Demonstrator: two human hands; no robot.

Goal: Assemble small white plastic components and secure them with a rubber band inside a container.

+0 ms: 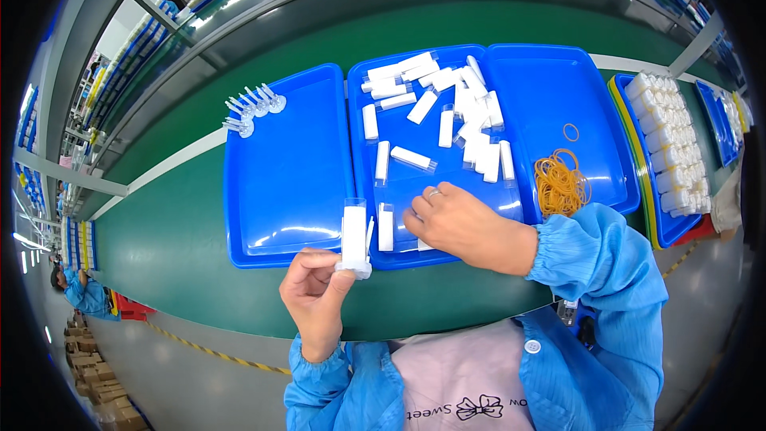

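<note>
My left hand (315, 291) is closed, thumb and fingers pinching the round base of a clear plastic stemmed piece (363, 270) in front of the trays. Upright beside its stem stands a white block in a clear sleeve (353, 235). My right hand (455, 219) is over the near part of the middle blue tray (365, 152), its fingers curled down and fingertips partly hidden. Close to those fingertips lies another white sleeved block (386, 227). Many similar blocks (471, 120) are scattered farther back in this tray.
At left, a blue tray (291, 168) has several clear stemmed pieces (259, 104) in its far corner. The right blue tray (550, 104) carries orange rubber bands (561, 182). Stacked trays with white bundles (669, 144) stand farther right. All rest on a green tabletop (175, 231).
</note>
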